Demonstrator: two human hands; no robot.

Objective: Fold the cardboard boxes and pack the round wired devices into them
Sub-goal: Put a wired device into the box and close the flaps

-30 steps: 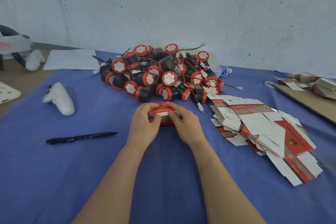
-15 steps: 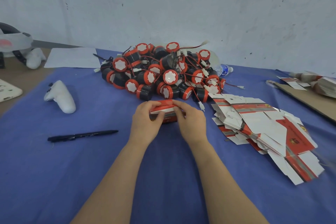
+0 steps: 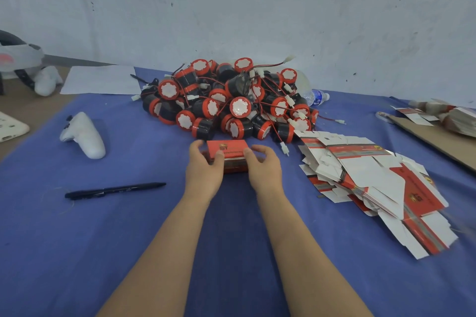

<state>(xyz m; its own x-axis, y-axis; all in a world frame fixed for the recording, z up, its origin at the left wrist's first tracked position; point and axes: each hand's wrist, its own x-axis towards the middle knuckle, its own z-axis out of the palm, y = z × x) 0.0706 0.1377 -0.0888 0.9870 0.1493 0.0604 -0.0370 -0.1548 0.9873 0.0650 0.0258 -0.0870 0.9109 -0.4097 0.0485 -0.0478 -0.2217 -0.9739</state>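
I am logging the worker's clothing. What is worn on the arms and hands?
Nothing visible. The left forearm and right forearm are bare to the picture's edge, with no sleeves. The left hand and right hand have no gloves, and no watch, bracelet or ring shows.

Both my forearms bare, reaching forward side by side, converging slightly toward the grip. My left hand (image 3: 203, 166) is back up, wrist straight, fingers (image 3: 196, 143) curled round the left end of the folded box (image 3: 226, 149), thumb pressed on its near face. My right hand (image 3: 265, 168) mirrors it: back up, thumb (image 3: 248, 154) on the near face just beside my left thumb, fingers arched round the right end; can't tell whether every right fingertip touches. Thumbs sit close, not touching. Box held between the two hands, palms facing each other across it. Elbows out of frame below.
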